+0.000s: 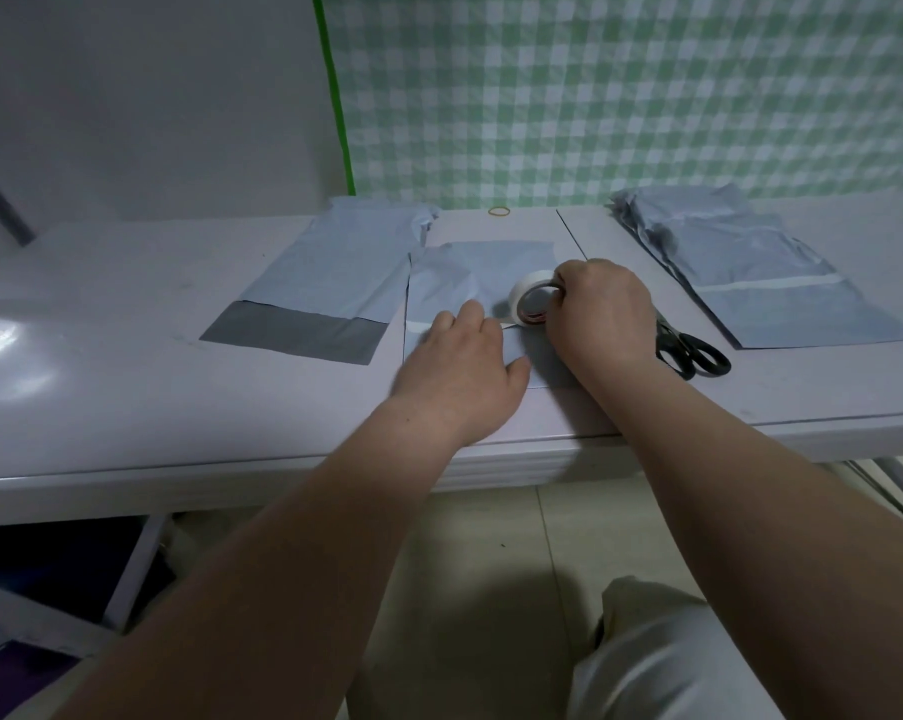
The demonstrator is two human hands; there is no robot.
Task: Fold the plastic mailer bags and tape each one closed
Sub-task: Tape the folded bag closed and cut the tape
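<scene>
A folded pale blue mailer bag (483, 267) lies in the middle of the white table (127, 407). My left hand (465, 366) presses flat on its near part, fingers spread. My right hand (600, 309) grips a white roll of tape (524, 298) standing on edge on the bag. A short strip of white tape runs from the roll toward my left fingers. An unfolded bag (329, 283) with its grey flap showing lies to the left. A pile of several bags (740, 267) sits at the right.
Black-handled scissors (691, 350) lie just right of my right hand. A yellow rubber band (499, 212) rests near the table's far edge. A green checked cloth (646, 96) hangs behind. My knee (662, 657) shows below the table's front edge.
</scene>
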